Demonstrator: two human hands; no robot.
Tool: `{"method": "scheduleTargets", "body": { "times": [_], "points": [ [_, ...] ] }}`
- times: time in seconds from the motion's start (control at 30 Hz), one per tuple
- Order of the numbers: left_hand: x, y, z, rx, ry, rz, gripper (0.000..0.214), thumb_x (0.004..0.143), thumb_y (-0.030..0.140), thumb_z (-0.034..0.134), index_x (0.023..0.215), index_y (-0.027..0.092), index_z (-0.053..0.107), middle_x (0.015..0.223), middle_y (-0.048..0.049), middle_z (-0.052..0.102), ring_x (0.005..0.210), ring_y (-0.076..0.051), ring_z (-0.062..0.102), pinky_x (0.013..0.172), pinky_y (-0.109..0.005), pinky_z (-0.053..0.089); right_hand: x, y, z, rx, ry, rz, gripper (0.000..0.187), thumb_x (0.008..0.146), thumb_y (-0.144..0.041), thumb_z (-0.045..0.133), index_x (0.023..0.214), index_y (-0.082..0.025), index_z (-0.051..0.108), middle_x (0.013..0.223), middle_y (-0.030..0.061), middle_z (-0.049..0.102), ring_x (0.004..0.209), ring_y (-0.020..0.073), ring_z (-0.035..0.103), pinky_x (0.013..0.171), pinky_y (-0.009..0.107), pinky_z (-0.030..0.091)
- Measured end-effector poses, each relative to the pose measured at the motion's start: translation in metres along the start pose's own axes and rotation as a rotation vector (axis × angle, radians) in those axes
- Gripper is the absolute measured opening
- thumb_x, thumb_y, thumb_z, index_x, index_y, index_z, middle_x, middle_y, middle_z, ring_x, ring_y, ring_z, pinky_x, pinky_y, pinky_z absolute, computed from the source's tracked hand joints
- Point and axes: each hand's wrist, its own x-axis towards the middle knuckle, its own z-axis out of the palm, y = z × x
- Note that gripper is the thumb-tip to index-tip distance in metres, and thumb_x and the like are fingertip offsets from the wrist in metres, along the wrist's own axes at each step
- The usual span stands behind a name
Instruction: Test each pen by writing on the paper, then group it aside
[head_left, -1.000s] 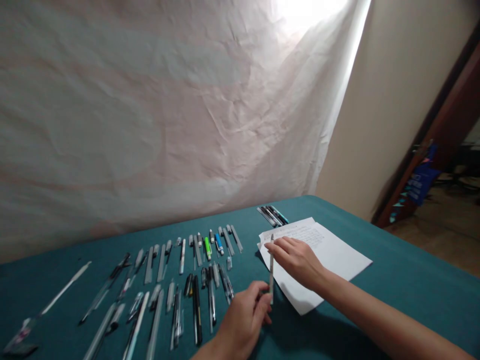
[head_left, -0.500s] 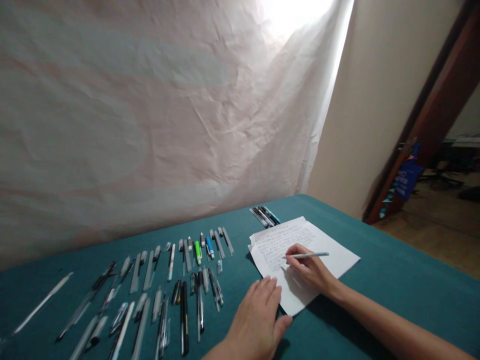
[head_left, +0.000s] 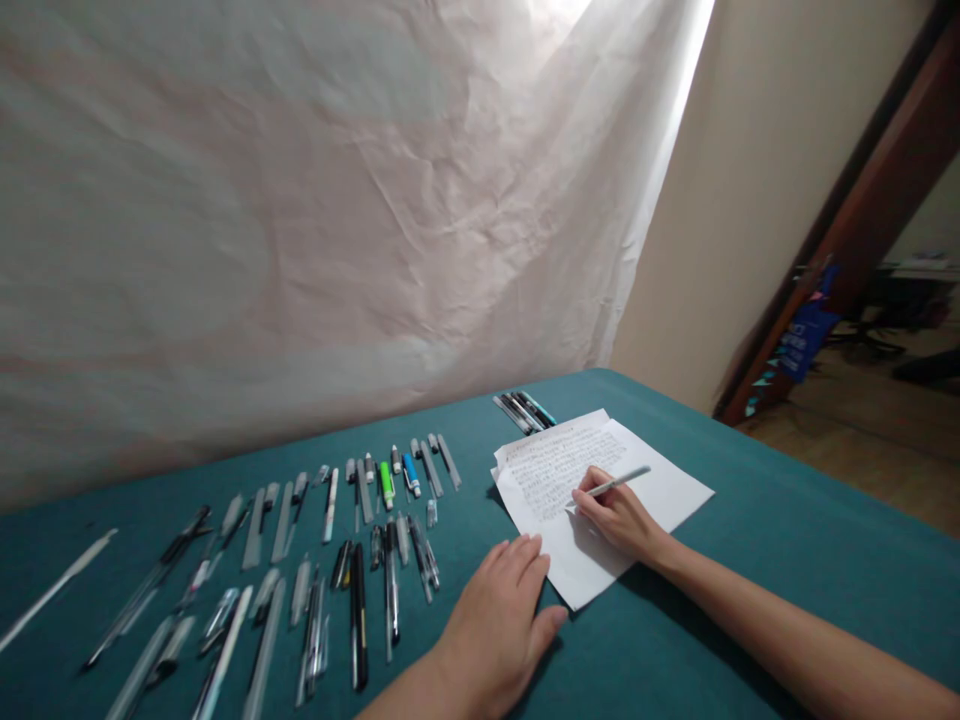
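Observation:
Between the fingertips of my right hand [head_left: 616,515] is a light-coloured pen [head_left: 621,479], its rear end pointing up to the right. The tip meets a sheet of white paper [head_left: 656,480] covered in rows of small dark handwriting on its upper left part. Another sheet's edge shows beneath it. My left hand [head_left: 499,610] lies flat at the paper's lower left edge, fingers stretched and thumb out, holding nothing. The writing is too small to read.
On the green tabletop [head_left: 465,530], many disassembled pens and caps lie in rows at the left, among them a green piece [head_left: 386,485] and a blue piece [head_left: 411,474]. Several pens [head_left: 525,411] lie together behind the paper. A pale sheet [head_left: 337,200] hangs behind the table.
The view has shifted slightly, so everything sits a little higher and further left. The pen in my right hand is tilted more steeply. My left hand stays flat by the paper.

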Motion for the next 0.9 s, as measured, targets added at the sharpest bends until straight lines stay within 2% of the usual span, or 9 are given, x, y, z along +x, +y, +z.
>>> {"method": "scheduleTargets", "body": {
  "times": [0.33,0.9],
  "points": [
    [0.0000,0.0005,-0.0001,-0.027,0.026,0.008,0.043,0.087,0.038,0.041,0.125,0.019,0.043,0.138,-0.0086,0.036,0.126,-0.023,0.031,0.106,-0.044,0.025,-0.0003,0.0009,-0.0005,-0.014,-0.009,-0.061,0.016,0.080,-0.025,0.047,0.065,-0.019,0.046,0.059,-0.0030,0.046,0.056,0.0113,0.042,0.054,0.024,0.034],
    [-0.0007,-0.0040,0.0045,-0.019,0.056,0.043,0.044,0.087,0.039,0.039,0.127,0.020,0.041,0.138,-0.0078,0.036,0.126,-0.023,0.032,0.105,-0.043,0.026,-0.0010,-0.0001,-0.0013,-0.002,-0.026,-0.058,0.018,0.081,-0.026,0.047,0.065,-0.019,0.045,0.059,-0.0034,0.045,0.055,0.0114,0.040,0.052,0.024,0.033]
  ]
}}
